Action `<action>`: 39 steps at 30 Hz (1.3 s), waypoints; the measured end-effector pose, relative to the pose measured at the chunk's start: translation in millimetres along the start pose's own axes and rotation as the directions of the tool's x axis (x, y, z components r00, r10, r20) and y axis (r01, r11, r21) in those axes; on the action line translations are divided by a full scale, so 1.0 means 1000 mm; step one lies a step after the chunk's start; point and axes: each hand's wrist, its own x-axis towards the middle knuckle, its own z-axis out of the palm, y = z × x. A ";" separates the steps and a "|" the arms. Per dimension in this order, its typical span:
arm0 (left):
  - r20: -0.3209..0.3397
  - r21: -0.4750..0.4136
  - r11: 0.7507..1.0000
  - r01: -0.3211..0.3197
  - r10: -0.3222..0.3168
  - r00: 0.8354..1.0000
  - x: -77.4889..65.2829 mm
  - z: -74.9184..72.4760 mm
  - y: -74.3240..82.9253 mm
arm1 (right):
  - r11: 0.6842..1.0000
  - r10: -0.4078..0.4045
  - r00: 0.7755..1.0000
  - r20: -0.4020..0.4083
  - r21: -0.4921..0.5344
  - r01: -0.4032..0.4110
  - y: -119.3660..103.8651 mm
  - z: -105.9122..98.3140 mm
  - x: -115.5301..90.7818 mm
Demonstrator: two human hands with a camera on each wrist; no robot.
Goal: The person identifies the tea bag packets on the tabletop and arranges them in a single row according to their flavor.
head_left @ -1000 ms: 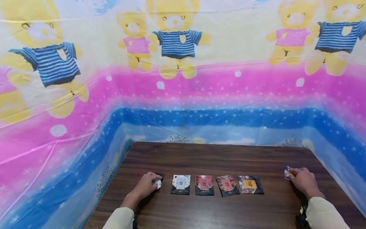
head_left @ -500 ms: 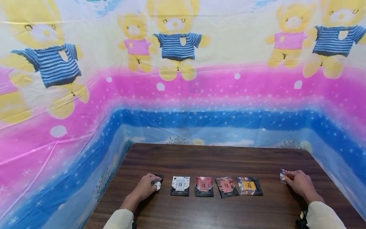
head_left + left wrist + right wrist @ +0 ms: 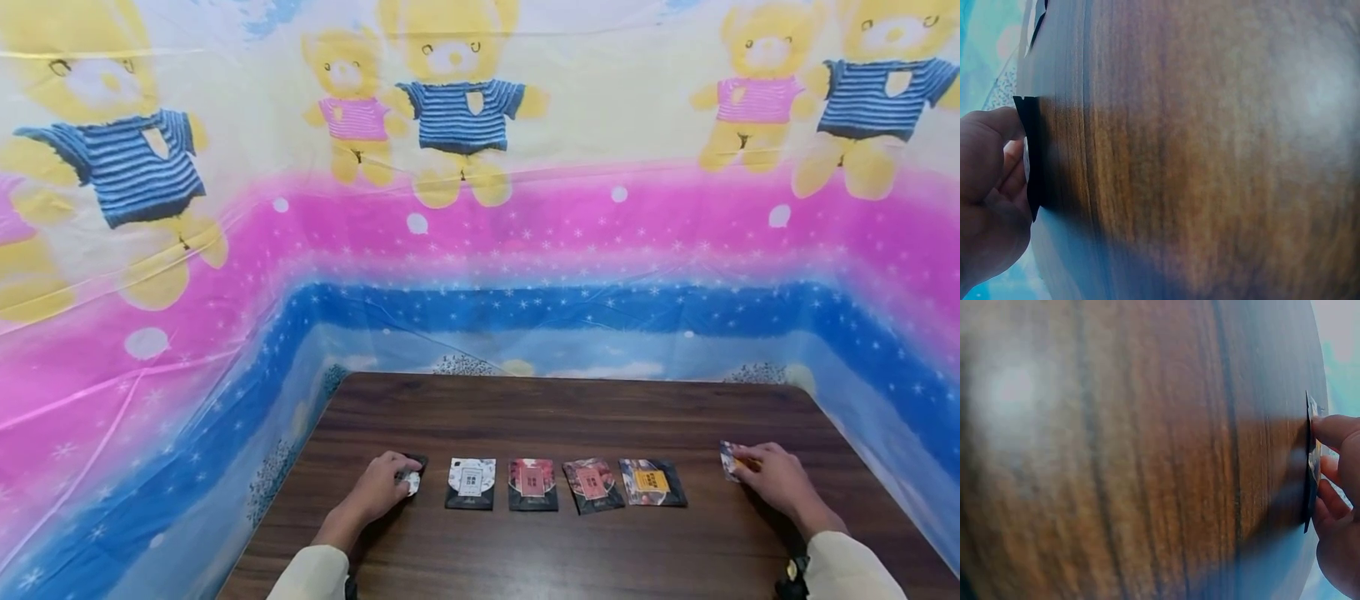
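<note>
At the left end of a row of flat sachets, my left hand [image 3: 377,485] grips a black-and-white sachet [image 3: 412,482] that lies on the table; the hand covers much of it. In the left wrist view, thumb and fingers bend over this dark sachet [image 3: 1034,162]. At the right, my right hand [image 3: 780,483] holds a patterned sachet [image 3: 727,460] with a patch of orange, low at the tabletop. The right wrist view shows its thin edge [image 3: 1310,469] under curled fingers. Between the hands lie a white sachet [image 3: 470,483], a red one [image 3: 533,484], a tilted red one [image 3: 593,485] and an orange-labelled one [image 3: 652,482].
The dark wooden table [image 3: 540,558] has rounded far corners. A printed cloth [image 3: 570,308] with teddy bears hangs behind it and along both sides.
My right hand has slid left with its sachet, closer to the orange-labelled one. The left hand stays nearly where it was, and the row between is unchanged.
</note>
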 end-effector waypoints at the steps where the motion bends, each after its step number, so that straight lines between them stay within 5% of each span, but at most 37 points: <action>1: 0.001 0.000 1.000 0.007 -0.007 1.000 0.000 0.000 0.000 | 1.000 -0.004 1.000 0.001 -0.003 0.004 -0.001 0.000 0.000; 39: 0.025 -0.004 0.999 0.044 -0.044 0.999 0.001 0.000 0.002 | 1.000 -0.024 0.998 0.056 -0.016 0.025 -0.032 0.012 -0.010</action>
